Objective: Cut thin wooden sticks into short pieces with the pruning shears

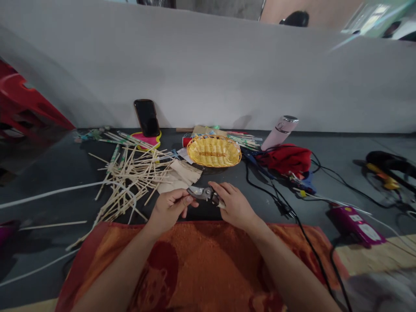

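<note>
Pruning shears lie across the space between my two hands, in front of the basket. My right hand is closed around their handles, with the blades pointing left. At the blade end, my left hand has its thumb and fingers curled together beside the metal tip. What it pinches, if anything, is too small to make out. Just beyond the shears are a piece of brown paper and a yellow woven basket. A loose heap of thin pale sticks spreads to the left.
An orange towel covers the near edge. A phone leans at the back, and a pink flask stands near the wall. Red cloth, black cables and a purple box lie to the right.
</note>
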Demonstrator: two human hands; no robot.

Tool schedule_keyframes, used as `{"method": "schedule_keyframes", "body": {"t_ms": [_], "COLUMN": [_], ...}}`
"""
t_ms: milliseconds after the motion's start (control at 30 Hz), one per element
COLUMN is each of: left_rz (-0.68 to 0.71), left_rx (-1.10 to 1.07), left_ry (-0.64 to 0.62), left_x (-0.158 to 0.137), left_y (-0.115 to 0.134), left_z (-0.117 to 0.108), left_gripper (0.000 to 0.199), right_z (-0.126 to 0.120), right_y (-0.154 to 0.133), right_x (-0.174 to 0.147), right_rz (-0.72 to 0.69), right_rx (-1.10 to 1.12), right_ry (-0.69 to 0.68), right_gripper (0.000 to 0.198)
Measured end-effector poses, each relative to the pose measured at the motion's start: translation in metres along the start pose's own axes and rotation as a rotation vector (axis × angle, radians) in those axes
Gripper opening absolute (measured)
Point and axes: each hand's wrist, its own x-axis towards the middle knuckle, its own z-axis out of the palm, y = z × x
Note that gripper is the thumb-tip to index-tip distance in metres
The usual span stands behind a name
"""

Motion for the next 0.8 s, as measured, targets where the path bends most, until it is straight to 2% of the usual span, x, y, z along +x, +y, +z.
{"method": "schedule_keyframes", "body": {"t_ms": [200,367,467,567,667,800], "left_rz": [-0.027,-0.063,-0.053,-0.009,-0.005,0.085], "left_rx": [-0.131,-0.215,-0.249,-0.184,-0.084,0.163], "left_ry": [-0.014,-0.059,-0.008,0.060,0.045,0.064], "left_x": [-0.002,-0.002,-0.001,0.001,0.002,0.001], "left_y": [0.001,0.002,0.002,0.002,0.002,-0.002], "left_z": [0.000,-0.002,-0.006,-0.009,-0.007,0.000], "left_gripper": [0.026,0.029,0.029,0.027,0.029,0.025], "right_z": [-0.001,-0.005,-0.008,-0.007,-0.003,-0.001], "right_y": [-0.003,0.000,0.008,0.022,0.038,0.049], "right_x": [0.000,0.001,0.001,0.002,0.001,0.000], "right_rz": [-0.009,-0.040,-0.038,0.065,0.211,0.272], "right_rx": [0.015,0.014,-0.007,-0.075,-0.148,-0.220], "right_ry": [0.028,0.010,0.007,0.060,0.101,0.094], "right_gripper": [0.070,0.081,0.082,0.070,0.057,0.052]}}
